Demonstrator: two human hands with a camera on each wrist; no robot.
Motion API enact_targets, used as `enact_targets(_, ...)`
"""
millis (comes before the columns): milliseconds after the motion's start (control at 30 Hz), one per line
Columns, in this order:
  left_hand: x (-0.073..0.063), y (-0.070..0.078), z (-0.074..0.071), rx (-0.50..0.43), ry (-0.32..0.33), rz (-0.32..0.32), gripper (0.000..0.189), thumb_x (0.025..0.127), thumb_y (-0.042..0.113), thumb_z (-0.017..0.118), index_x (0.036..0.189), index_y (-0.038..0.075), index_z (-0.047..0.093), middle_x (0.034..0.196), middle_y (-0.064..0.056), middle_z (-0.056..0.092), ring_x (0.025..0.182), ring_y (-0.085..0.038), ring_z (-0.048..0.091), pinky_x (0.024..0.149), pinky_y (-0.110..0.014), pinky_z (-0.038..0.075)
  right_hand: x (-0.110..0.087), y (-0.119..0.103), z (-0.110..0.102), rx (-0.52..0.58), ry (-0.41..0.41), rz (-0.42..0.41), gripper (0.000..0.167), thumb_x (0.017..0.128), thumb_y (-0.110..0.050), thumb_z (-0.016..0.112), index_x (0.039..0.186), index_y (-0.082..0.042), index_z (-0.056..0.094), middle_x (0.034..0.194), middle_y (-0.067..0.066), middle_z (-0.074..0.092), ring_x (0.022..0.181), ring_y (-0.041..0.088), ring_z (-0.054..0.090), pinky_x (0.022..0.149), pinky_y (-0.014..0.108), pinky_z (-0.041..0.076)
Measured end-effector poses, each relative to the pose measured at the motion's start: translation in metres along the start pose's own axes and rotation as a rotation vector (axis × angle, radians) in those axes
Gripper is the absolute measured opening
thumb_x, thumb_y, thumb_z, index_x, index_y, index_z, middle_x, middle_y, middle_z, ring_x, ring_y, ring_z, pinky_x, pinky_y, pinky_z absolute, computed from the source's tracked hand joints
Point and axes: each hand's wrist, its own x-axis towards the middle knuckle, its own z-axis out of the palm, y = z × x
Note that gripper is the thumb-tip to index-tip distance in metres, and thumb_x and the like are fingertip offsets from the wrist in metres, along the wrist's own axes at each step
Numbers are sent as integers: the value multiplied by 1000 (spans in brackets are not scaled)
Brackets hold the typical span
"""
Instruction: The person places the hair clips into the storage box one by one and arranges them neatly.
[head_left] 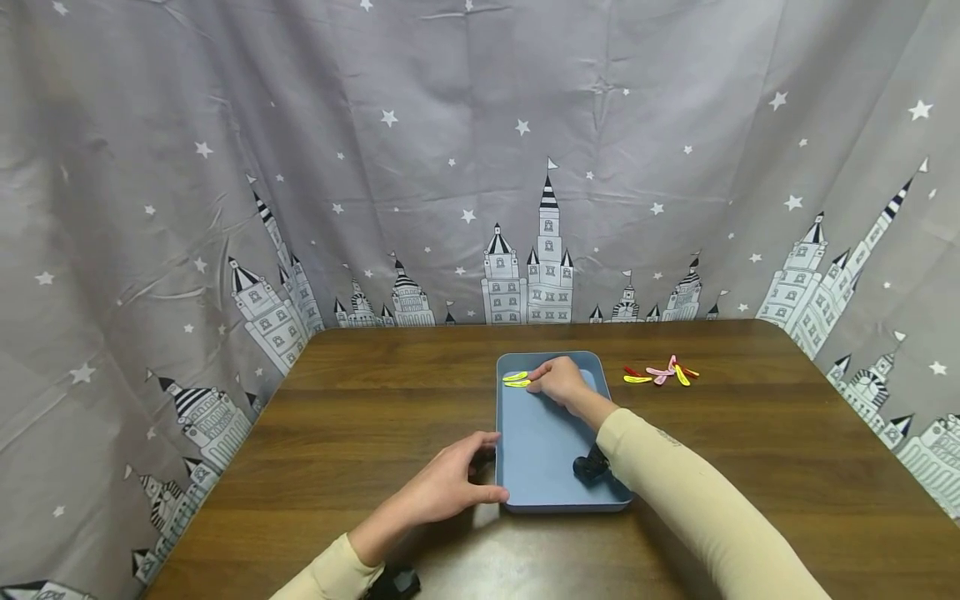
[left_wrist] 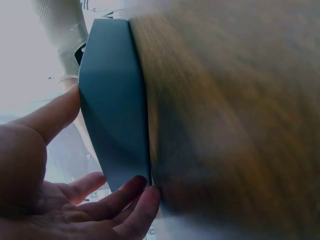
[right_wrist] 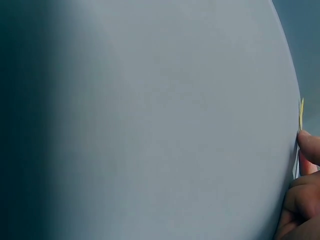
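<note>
A blue-grey tray [head_left: 543, 450] lies on the wooden table, long side pointing away from me. Two yellow snap hair clips [head_left: 515, 377] lie side by side in its far left corner. My right hand [head_left: 561, 382] reaches over the tray and pinches the nearer yellow hair clip [head_left: 517, 384] at its right end. In the right wrist view that clip's yellow tip [right_wrist: 301, 112] sticks out past the thumb. My left hand [head_left: 450, 483] rests against the tray's left side, thumb at the rim and fingers spread along the outer wall [left_wrist: 112, 100].
To the right of the tray, a loose group of hair clips [head_left: 662, 372] in yellow, pink and red lies on the table [head_left: 750, 450]. A grey curtain [head_left: 420, 167] with castles and stars hangs behind the far table edge. The right sleeve [head_left: 697, 492] crosses the tray's right rim.
</note>
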Motion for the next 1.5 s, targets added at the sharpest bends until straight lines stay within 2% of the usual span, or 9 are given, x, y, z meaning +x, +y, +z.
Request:
enact_targets(400, 0, 3, -2, 11, 9, 13, 78, 84, 37, 82, 145, 3, 48, 139, -13, 59, 126, -27, 57, 96, -44, 54, -4, -3, 0, -6, 9, -10, 10, 88, -12, 77, 96, -6, 77, 110, 14, 71, 43, 11, 29, 41, 24, 24)
enact_targets(767, 0, 2, 1, 6, 25, 25, 78, 82, 37, 84, 144, 4, 49, 135, -13, 61, 125, -28, 58, 97, -46, 53, -9, -5, -4, 2, -20, -5, 11, 89, -13, 76, 98, -6, 76, 108, 12, 72, 43, 11, 29, 41, 24, 25)
enact_targets(933, -1, 2, 1, -2, 20, 18, 78, 83, 37, 83, 144, 3, 48, 136, -13, 61, 125, -28, 58, 97, -45, 54, -9, -7, -8, -1, -14, 4, 11, 86, -14, 79, 96, -7, 77, 105, 9, 73, 45, 9, 29, 42, 24, 25)
enact_targets(1100, -2, 2, 1, -6, 14, 5, 78, 84, 39, 82, 144, 4, 48, 137, -12, 60, 125, -26, 58, 97, -43, 54, -11, -10, -14, 5, -23, 4, 12, 86, -15, 79, 96, -9, 78, 106, 8, 71, 46, 9, 26, 43, 24, 25)
enact_targets(1367, -1, 1, 1, 3, 19, 2, 78, 84, 40, 82, 145, 6, 48, 137, -11, 61, 125, -25, 58, 97, -42, 53, -23, -22, -30, 33, -69, -13, 20, 88, -15, 77, 105, -5, 77, 119, 13, 68, 42, 8, 25, 41, 24, 25)
enact_targets(1500, -1, 2, 1, -1, 21, 5, 78, 84, 39, 82, 145, 5, 48, 137, -10, 61, 125, -25, 59, 97, -42, 53, -28, -25, -41, 61, -80, -15, 20, 88, -15, 77, 105, -6, 76, 120, 13, 69, 42, 8, 24, 42, 24, 24)
